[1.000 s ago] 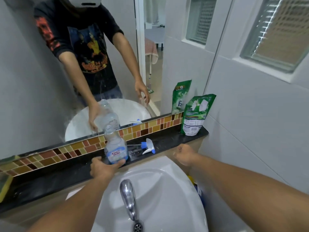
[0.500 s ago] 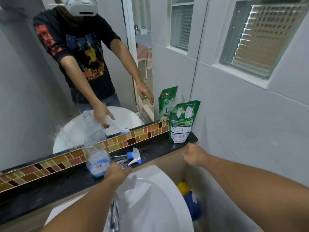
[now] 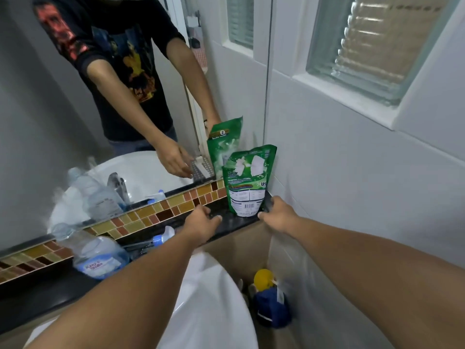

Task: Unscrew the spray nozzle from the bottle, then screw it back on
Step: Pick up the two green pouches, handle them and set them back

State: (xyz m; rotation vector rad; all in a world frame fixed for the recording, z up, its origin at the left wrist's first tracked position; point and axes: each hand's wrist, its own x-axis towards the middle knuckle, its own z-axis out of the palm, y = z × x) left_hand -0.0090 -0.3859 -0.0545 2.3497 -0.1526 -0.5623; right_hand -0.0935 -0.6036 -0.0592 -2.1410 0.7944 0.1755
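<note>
Lying on its side on the dark surface [image 3: 30, 306], the spray nozzle [image 3: 161, 237] points its long axis along the ledge, just left of the left hand [image 3: 201, 224], the nearer one. That grip hangs loose and empty. The open-necked bottle [image 3: 94, 253] stands further left. The right hand [image 3: 278, 215], also empty and half-curled, sits by the green refill pouch [image 3: 247, 182]. Nothing seems to block the reach.

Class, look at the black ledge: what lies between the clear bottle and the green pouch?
In the head view: the detached spray nozzle, then the left hand.
</note>
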